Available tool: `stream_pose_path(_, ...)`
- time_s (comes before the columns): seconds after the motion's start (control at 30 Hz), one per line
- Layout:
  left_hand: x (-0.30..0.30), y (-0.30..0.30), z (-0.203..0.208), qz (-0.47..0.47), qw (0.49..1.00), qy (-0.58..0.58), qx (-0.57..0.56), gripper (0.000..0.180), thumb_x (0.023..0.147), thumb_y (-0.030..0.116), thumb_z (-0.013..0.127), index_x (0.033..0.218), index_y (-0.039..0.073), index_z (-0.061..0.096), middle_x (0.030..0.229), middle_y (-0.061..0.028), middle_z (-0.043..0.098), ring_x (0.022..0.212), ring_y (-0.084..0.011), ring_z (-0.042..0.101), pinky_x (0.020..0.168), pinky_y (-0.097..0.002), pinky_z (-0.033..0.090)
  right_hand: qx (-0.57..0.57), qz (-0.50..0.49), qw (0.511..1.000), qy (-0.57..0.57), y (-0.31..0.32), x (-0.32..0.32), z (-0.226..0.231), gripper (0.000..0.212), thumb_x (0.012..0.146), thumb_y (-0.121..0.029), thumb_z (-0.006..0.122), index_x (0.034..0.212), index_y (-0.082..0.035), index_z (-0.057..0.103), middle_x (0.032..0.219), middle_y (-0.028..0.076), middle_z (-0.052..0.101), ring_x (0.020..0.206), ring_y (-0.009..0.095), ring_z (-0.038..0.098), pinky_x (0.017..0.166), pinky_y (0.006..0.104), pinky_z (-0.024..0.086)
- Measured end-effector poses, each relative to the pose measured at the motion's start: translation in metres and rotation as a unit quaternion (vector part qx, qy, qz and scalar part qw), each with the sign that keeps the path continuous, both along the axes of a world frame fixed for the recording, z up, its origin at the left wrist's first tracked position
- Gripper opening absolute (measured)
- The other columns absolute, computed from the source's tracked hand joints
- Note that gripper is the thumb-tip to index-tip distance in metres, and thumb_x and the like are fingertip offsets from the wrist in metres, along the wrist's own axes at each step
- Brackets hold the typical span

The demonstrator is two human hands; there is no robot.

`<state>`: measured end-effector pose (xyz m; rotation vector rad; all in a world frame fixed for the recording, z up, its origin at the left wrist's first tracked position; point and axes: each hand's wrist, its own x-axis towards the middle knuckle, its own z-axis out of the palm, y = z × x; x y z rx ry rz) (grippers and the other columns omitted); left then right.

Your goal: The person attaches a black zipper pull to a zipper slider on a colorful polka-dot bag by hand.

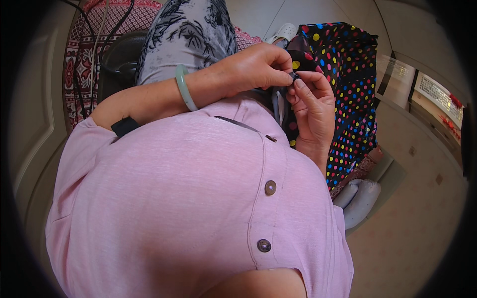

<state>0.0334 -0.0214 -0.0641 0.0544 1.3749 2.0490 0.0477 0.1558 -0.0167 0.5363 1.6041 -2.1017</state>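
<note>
My left hand point(258, 67), with a pale green bangle point(185, 88) on its wrist, reaches across my lap with thumb and forefinger pinched together. Facing it, my right hand point(315, 107) has its thumb and forefinger closed at the same spot, palm turned partly up. Between the two sets of fingertips is a small dark bit point(296, 77), mostly hidden and too small to name. Black fabric with coloured polka dots point(348, 94) hangs behind and to the right of my right hand. Part of it also shows just beyond the fingertips.
My leg in grey patterned trousers point(186, 39) extends ahead. At the far left are a black rounded object point(125, 54), a red patterned cloth point(82, 82) and dark cords. A white shoe point(285, 31) rests on the tiled floor. A pale padded object point(361, 201) lies at the right.
</note>
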Motion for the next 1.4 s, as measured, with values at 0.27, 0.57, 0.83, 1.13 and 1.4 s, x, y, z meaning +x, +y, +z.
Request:
stream_pose_path(0.27,0.000,-0.001,-0.003,-0.007,0.993,0.104,-0.047,0.013,0.083,0.013,0.064,0.084,0.001,0.057,0.074,0.0011,0.056,0.068,-0.0041,0.049,0.057,-0.0205,0.039,0.062,0.026,0.997,0.041,0.000,0.005,0.001,0.015,0.084,0.001,0.066,0.098,0.001,0.062,0.083,0.005,0.065,0.070,0.010,0.062,0.064,0.0206,0.049)
stream_pose_path(0.57,0.000,-0.004,0.007,-0.009,0.999,0.042,-0.023,0.014,0.085,0.013,0.063,0.087,0.000,0.059,0.075,-0.0004,0.059,0.065,-0.0054,0.052,0.056,-0.0200,0.042,0.046,-0.003,0.997,0.059,-0.004,0.009,0.003,0.012,0.087,-0.001,0.064,0.099,0.002,0.062,0.083,0.007,0.066,0.072,0.011,0.063,0.064,0.0220,0.052)
stream_pose_path(0.83,-0.001,-0.007,0.008,-0.014,0.999,-0.028,0.035,0.013,0.086,0.013,0.063,0.090,0.000,0.061,0.078,-0.0013,0.062,0.065,-0.0058,0.053,0.058,-0.0192,0.042,-0.032,-0.015,0.999,0.035,-0.001,0.006,0.001,0.012,0.089,0.000,0.062,0.100,0.002,0.060,0.088,0.009,0.064,0.072,0.013,0.062,0.064,0.0234,0.051)
stream_pose_path(1.13,0.000,-0.004,0.007,-0.005,0.999,-0.047,0.027,0.011,0.086,0.013,0.063,0.087,0.003,0.059,0.078,-0.0009,0.062,0.064,-0.0052,0.052,0.056,-0.0184,0.040,-0.042,-0.026,0.998,0.023,-0.002,0.005,-0.002,0.012,0.088,0.000,0.063,0.100,0.000,0.060,0.089,0.009,0.063,0.072,0.014,0.061,0.063,0.0240,0.050)
stream_pose_path(1.4,0.000,-0.004,0.005,-0.016,0.999,0.030,-0.021,0.013,0.084,0.014,0.064,0.084,0.002,0.058,0.073,0.0005,0.057,0.061,-0.0048,0.050,0.052,-0.0200,0.039,-0.013,-0.018,0.999,0.034,-0.004,0.008,-0.002,0.013,0.087,0.001,0.064,0.099,0.001,0.061,0.086,0.007,0.064,0.070,0.012,0.061,0.064,0.0231,0.050)
